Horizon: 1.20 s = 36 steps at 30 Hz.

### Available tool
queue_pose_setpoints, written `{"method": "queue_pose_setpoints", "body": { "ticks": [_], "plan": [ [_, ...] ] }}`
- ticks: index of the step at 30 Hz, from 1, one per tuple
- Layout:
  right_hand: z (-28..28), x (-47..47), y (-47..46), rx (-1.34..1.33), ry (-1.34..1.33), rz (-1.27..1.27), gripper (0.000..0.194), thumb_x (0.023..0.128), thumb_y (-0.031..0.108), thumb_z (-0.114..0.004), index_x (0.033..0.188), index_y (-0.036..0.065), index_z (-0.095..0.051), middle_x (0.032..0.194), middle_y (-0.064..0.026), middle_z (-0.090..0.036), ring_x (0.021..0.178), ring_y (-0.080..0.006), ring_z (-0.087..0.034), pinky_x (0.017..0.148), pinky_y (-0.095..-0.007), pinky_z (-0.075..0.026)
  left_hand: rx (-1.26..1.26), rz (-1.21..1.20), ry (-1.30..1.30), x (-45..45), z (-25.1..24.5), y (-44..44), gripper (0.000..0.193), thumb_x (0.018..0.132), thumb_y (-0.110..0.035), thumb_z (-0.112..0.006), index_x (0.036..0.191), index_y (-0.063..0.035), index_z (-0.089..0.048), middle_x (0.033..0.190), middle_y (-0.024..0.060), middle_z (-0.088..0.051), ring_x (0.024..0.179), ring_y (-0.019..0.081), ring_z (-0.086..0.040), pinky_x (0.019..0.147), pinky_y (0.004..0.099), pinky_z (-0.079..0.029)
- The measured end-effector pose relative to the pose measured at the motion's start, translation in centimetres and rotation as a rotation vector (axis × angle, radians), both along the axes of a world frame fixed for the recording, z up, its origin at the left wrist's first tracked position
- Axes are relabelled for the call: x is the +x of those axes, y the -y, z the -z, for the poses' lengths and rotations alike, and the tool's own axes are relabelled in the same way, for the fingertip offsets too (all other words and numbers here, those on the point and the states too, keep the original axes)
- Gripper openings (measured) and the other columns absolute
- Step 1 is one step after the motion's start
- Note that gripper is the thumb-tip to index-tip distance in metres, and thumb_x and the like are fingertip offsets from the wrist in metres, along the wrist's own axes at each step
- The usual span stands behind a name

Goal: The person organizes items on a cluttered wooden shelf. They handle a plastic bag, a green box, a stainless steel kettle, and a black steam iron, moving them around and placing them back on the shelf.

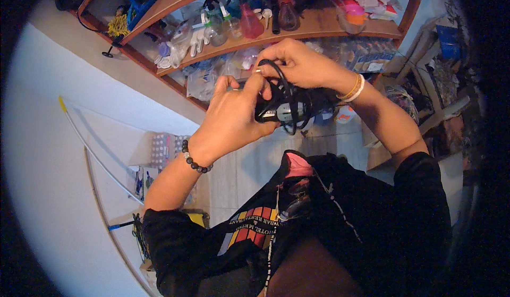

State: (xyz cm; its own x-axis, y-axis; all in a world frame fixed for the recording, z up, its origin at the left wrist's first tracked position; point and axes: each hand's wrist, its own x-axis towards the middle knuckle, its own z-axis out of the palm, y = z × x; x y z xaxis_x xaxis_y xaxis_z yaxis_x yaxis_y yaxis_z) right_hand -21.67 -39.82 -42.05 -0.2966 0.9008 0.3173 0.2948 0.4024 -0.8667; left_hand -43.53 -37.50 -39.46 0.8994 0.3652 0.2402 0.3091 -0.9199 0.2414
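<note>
My left hand (235,113) grips a black and silver device (285,111) from its left side, thumb low and fingers over the top. The device's exact kind cannot be told. A black cable (287,86) loops around its right part and hangs a little below it. At the upper right of the device, my right hand (297,64) has its fingers bent close to my left fingertips, at the top of the cable loop. The fingers seem to pinch the cable, and they hide part of it and of the device.
Beyond my hands stands a wooden shelf unit (223,52) with spray bottles (251,22), plastic bags and packets. Wood pieces (446,113) and clutter lie at the right. At the left are a long curved rod (95,153) and a polka-dot box (162,147) by the wall.
</note>
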Motion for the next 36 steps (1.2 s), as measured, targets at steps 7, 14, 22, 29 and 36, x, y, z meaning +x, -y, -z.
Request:
{"method": "queue_pose_setpoints", "body": {
  "ticks": [7,14,22,29,36],
  "plan": [
    [1.2,1.2,-0.9,-0.072,0.396,-0.129,0.018,0.096,0.017,-0.061,0.094,0.0,-0.068,0.07,-0.0053,-0.068,0.062,-0.0134,-0.063,0.056,-0.0294,-0.05,-0.391,-0.016,0.089,0.9,2.4,1.4,0.054,0.066,-0.02,-0.093,0.099,-0.0086,-0.052,0.08,0.0019,-0.065,0.078,0.0156,-0.061,0.075,0.0288,-0.044],
    [5.7,1.9,1.2,-0.437,0.065,-0.078,0.027,0.1,0.027,-0.064,0.109,0.003,-0.067,0.087,-0.0015,-0.067,0.071,-0.0096,-0.062,0.065,-0.0245,-0.051,-0.989,-0.059,-0.001,-0.3,6.1,0.2,0.054,0.071,-0.006,-0.089,0.11,-0.0094,-0.051,0.085,-0.0037,-0.063,0.082,0.0064,-0.059,0.071,0.0231,-0.046],
    [11.1,1.3,2.9,-0.502,-0.025,-0.14,0.035,0.098,0.03,-0.067,0.12,0.005,-0.063,0.094,-0.0025,-0.068,0.079,-0.0104,-0.063,0.072,-0.0246,-0.052,-1.255,0.075,-0.197,-1.3,11.0,-0.3,0.056,0.074,0.002,-0.081,0.118,-0.0087,-0.049,0.092,0.001,-0.064,0.086,0.0105,-0.06,0.077,0.0261,-0.047],
    [12.4,0.9,3.6,-0.346,-0.146,-0.011,0.028,0.099,0.026,-0.066,0.115,0.004,-0.062,0.094,-0.0016,-0.067,0.078,-0.0084,-0.061,0.069,-0.0247,-0.051,-1.364,-0.127,-0.099,-1.2,10.9,-1.1,0.067,0.065,-0.013,-0.092,0.12,-0.0017,-0.055,0.092,0.0025,-0.059,0.085,0.0127,-0.056,0.077,0.0236,-0.047],
    [12.8,0.0,3.9,-0.3,-0.095,-0.044,0.026,0.098,0.025,-0.067,0.108,0.002,-0.071,0.092,-0.0025,-0.071,0.082,-0.0105,-0.065,0.076,-0.0266,-0.053,-1.4,-0.079,-0.2,-1.7,12.3,-0.8,0.07,0.062,-0.019,-0.095,0.119,0.0019,-0.061,0.1,0.0036,-0.06,0.09,0.0128,-0.056,0.077,0.0254,-0.047]
  ]
}}
